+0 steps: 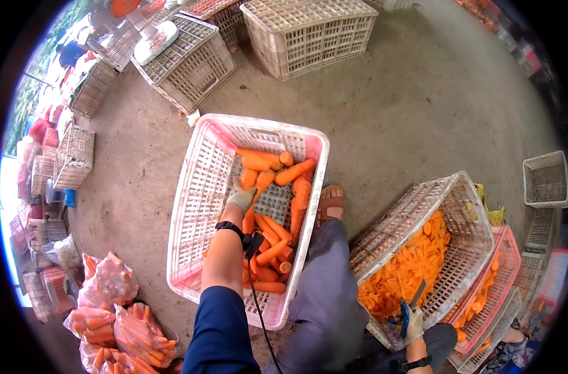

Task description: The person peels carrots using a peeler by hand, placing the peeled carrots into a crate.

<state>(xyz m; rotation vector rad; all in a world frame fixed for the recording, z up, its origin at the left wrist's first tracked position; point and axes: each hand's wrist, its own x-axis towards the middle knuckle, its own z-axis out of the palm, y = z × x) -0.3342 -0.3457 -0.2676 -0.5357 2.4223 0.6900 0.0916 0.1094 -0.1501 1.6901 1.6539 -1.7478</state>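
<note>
My left hand (241, 197), in a pale glove, reaches down into a white plastic crate (175, 224) with pinkish inner walls. It is against a long orange carrot (264, 179); whether the fingers are closed around it is unclear. More whole carrots (270, 252) lie along the crate's sides and near end. At the lower right, my gloved right hand (412, 326) holds a knife (419, 292) with a blue handle, its blade pointing up. That hand is over a tilted crate (466, 243) holding a heap of orange carrot peelings (405, 266).
Clear bags of carrots (139, 332) stand on the floor at lower left. Upturned crates (312, 35) are at the top, one bearing a white object (156, 42). A pink crate (508, 262) with carrot pieces is beside the peelings crate. A dark cable (260, 313) hangs from my left wrist.
</note>
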